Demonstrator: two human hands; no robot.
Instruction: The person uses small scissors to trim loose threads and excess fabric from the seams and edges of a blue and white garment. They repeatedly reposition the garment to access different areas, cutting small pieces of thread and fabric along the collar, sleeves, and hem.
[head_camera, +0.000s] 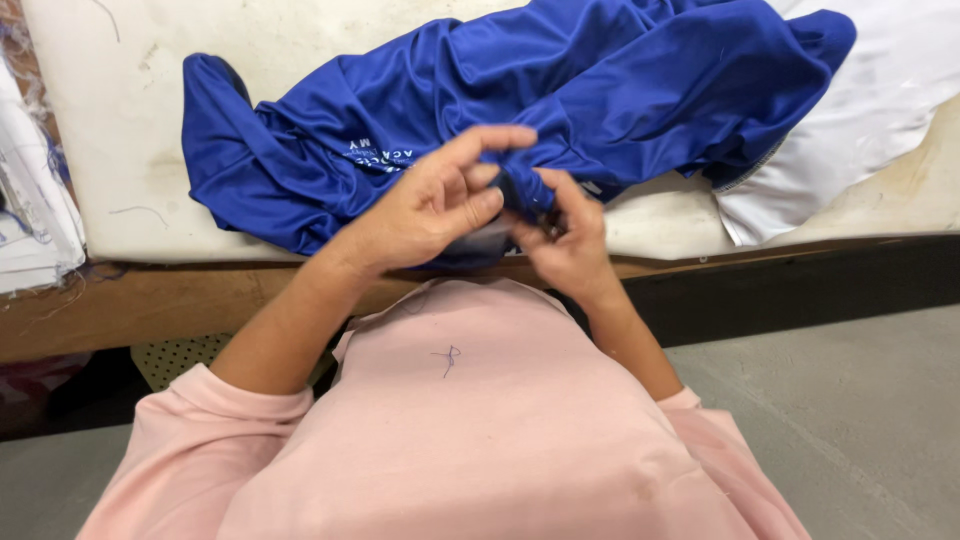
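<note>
As it lies bunched on the counter (120, 200), a blue garment (560, 90) is pinched at its near edge.

The fabric is gripped by both the left hand (430, 210) and right hand (565, 240); white cloth (860, 120) is seen beside the garment.

Small white printed lettering patch (380, 155) on blue garment (620, 90), just above left hand (430, 205).

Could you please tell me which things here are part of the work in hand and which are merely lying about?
In hand:
- blue garment, bunched on the padded table
- left hand and right hand, both pinching its near edge

Lying about:
- white cloth at the right
- white stack at the left edge
- loose thread on the pink shirt
</note>
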